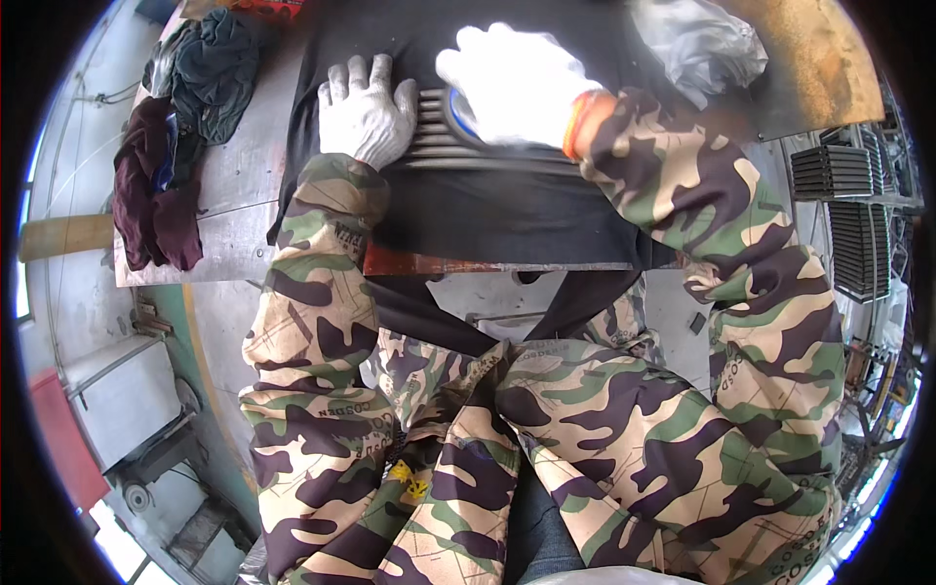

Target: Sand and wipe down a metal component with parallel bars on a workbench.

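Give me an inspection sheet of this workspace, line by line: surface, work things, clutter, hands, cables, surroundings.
Surface: grey table, partly covered by a black cloth.
Work things: a ridged piece on the black cloth; a blue-edged thing over it, mostly hidden.
Clutter: maroon cloth and dark green cloth at left; pale plastic bag at upper right.
Hands: both gloved. Left hand flat, fingers spread, at the ridged piece's left side; right hand over the blue-edged thing, grip unclear.
Cables: what looks like a thin cable by the left wall; none seen on the table.
Surroundings: stacked slatted parts at right.
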